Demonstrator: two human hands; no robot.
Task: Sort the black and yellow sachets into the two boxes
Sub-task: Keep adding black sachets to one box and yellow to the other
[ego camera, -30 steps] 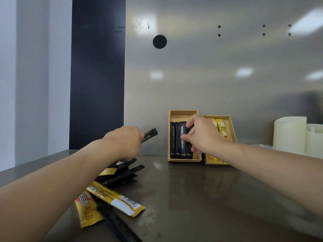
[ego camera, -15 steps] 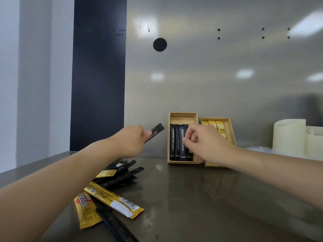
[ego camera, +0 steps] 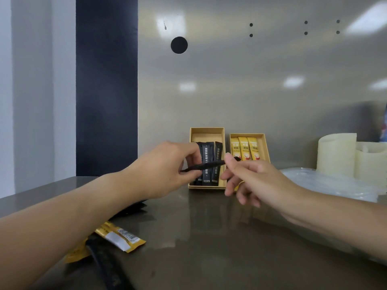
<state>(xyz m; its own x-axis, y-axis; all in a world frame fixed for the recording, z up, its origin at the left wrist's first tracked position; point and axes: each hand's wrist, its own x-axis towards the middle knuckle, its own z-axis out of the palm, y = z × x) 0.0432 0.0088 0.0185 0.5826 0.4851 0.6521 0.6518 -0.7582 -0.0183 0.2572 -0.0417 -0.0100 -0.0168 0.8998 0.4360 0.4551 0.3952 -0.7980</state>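
Small print on the yellow sachets (ego camera: 246, 151) in the right box (ego camera: 264, 147), too fine to read. Pale lettering down the black sachets (ego camera: 209, 164) in the left box (ego camera: 206, 130), likewise illegible. Barcode-like label on the loose yellow sachet (ego camera: 121, 237) near the bench's (ego camera: 209, 248) front left, unreadable.

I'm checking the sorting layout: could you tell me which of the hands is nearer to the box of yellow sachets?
Right. The right hand overlaps the yellow-sachet box at its lower left corner; the left hand is further left, in front of the other box.

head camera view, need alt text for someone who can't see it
Over a grey counter, a left hand passes a black sachet to the right hand, both pinching it. Behind stand two open cardboard boxes, the left box holding black sachets, the right box yellow ones; more unsorted sachets lie near left.
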